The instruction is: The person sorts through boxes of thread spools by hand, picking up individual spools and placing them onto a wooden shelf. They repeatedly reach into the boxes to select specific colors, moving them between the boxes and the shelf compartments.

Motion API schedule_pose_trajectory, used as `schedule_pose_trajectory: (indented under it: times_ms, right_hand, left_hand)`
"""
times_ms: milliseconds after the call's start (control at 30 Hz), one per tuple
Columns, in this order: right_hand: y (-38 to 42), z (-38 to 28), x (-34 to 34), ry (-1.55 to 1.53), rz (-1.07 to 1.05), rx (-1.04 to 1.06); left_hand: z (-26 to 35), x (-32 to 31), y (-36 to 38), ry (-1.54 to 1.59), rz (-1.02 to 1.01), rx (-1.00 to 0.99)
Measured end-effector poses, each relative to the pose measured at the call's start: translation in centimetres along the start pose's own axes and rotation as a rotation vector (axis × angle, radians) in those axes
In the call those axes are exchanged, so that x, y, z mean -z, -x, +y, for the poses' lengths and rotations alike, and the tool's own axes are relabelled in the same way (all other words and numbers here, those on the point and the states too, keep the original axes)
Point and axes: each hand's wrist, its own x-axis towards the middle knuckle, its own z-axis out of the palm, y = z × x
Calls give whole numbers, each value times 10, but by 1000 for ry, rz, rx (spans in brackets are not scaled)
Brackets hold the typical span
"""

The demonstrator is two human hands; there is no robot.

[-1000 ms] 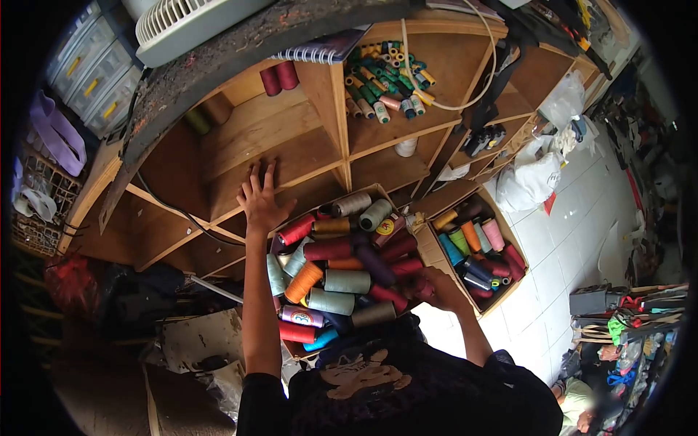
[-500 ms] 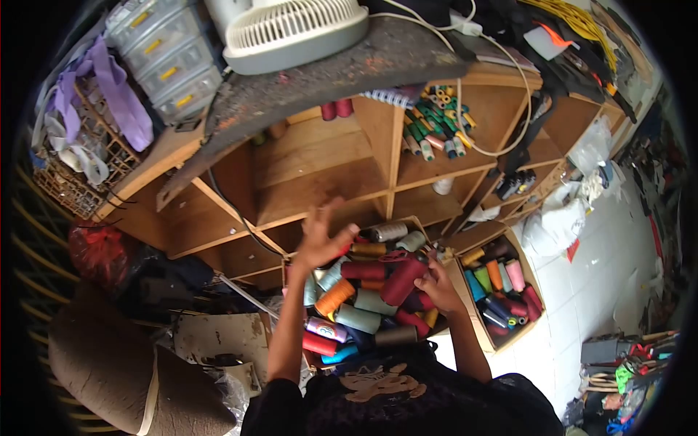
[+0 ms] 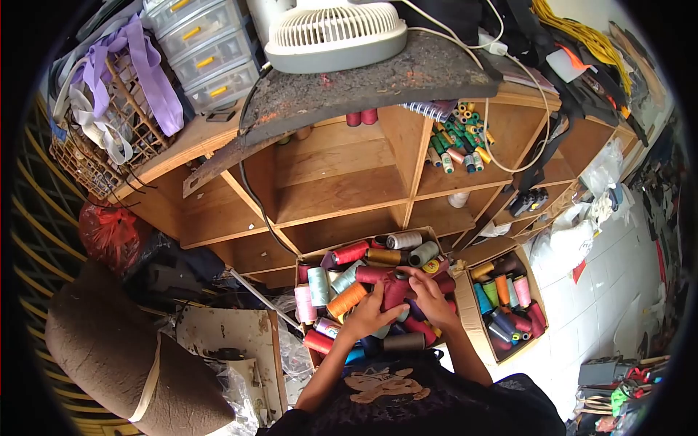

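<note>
A cardboard box [image 3: 314, 256] on the floor below me is packed with several thread cones in maroon, orange, grey, mint and red. Both my hands are down in it. My right hand [image 3: 430, 296] grips a maroon thread cone [image 3: 395, 292] from the right. My left hand [image 3: 368, 317] closes on the same cone from the left, its palm resting over an orange cone [image 3: 346, 299] and grey ones. The lower part of the maroon cone is hidden by my fingers.
A second box [image 3: 465, 314] of cones stands to the right. Behind is a wooden cubby shelf [image 3: 342, 190], mostly bare, with small spools [image 3: 456, 142] in one cubby. A fan [image 3: 334, 30], plastic drawers [image 3: 205, 52] and a wire basket [image 3: 94, 149] sit on top.
My left hand came down from the shelf into the box and met the right hand at the maroon cone. My view has tilted up, showing more of the shelf top.
</note>
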Motion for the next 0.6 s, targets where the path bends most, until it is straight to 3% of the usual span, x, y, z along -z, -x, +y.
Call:
schedule_pose_trajectory:
  times_ms: [133, 167, 300, 367, 400, 467, 600]
  right_hand:
    - [2, 0, -23, 242, 89, 119]
    - [0, -1, -23, 459, 82, 291]
    - [4, -20, -21, 377, -112, 254]
    - [6, -13, -17, 80, -187, 147]
    - [6, -15, -17, -67, -225, 91]
    - [6, -23, -20, -25, -145, 156]
    - [-11, -27, -30, 1, 14, 246]
  left_hand:
    - [-12, -22, 1, -137, 274, -141]
    - [-11, -24, 1, -132, 304, -184]
    - [-13, -21, 6, 239, 245, -144]
    - [-19, -20, 6, 440, 198, -136]
    - [-16, -17, 7, 426, 180, -105]
    - [-8, -11, 9, 399, 144, -40]
    - [5, -11, 10, -143, 425, -275]
